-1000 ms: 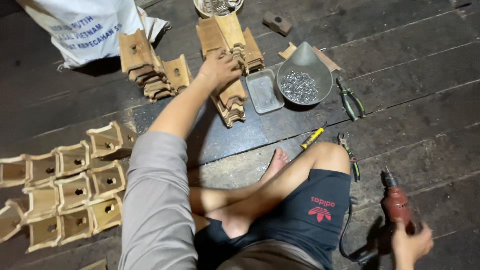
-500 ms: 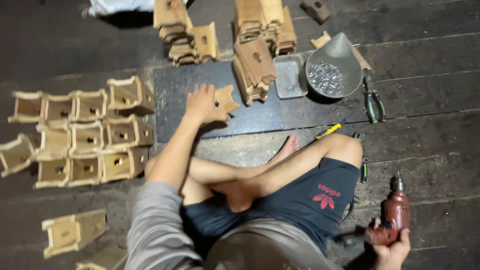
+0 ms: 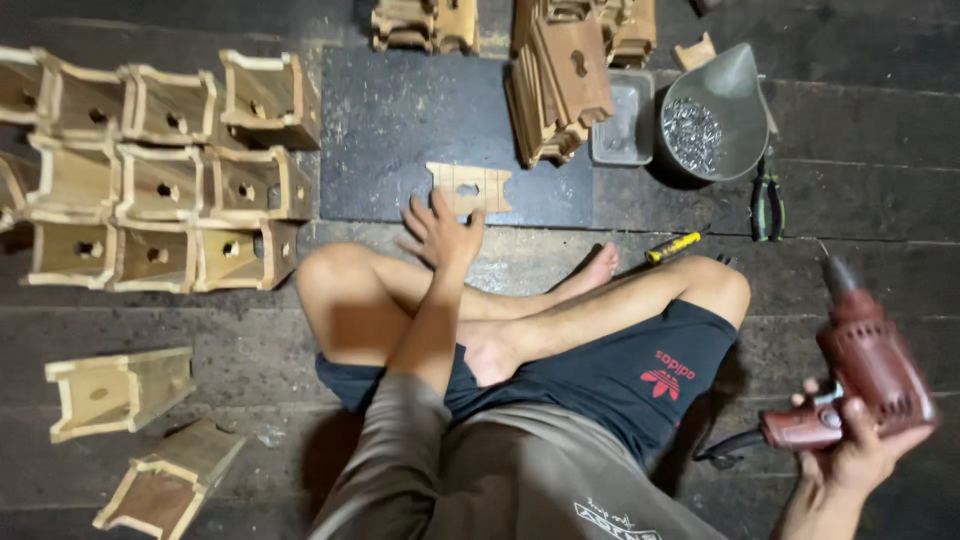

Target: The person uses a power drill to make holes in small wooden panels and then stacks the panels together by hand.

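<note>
Seated cross-legged on a dark plank floor, I hold my left hand (image 3: 441, 232) open, fingers (image 3: 415, 212) spread and curled loosely, gripping nothing. Just beyond my fingertips, touching or almost touching them, a flat wooden panel (image 3: 469, 188) with a keyhole-shaped slot lies on a dark work mat (image 3: 400, 130). My right hand (image 3: 858, 452) is closed around the handle of a reddish electric drill (image 3: 862, 368), raised off to my right side, its nose pointing away from me, well apart from the panel. Further out past my left fingers, to their right, a stack of similar wooden panels (image 3: 560, 85) leans beside a small grey tray (image 3: 622, 130) and a grey metal scoop (image 3: 712, 112) filled with screws (image 3: 690, 125). Between my two hands, near my bare foot, lies a yellow-handled screwdriver (image 3: 673, 247); green-handled pliers (image 3: 768, 205) rest on the floor beyond it, just below the scoop. To the left of my open fingers, rows of assembled small wooden boxes (image 3: 160, 185) crowd the floor, each with a hole in one face. Two more wooden boxes (image 3: 115, 390) lie apart nearer my left side, tipped over.
</note>
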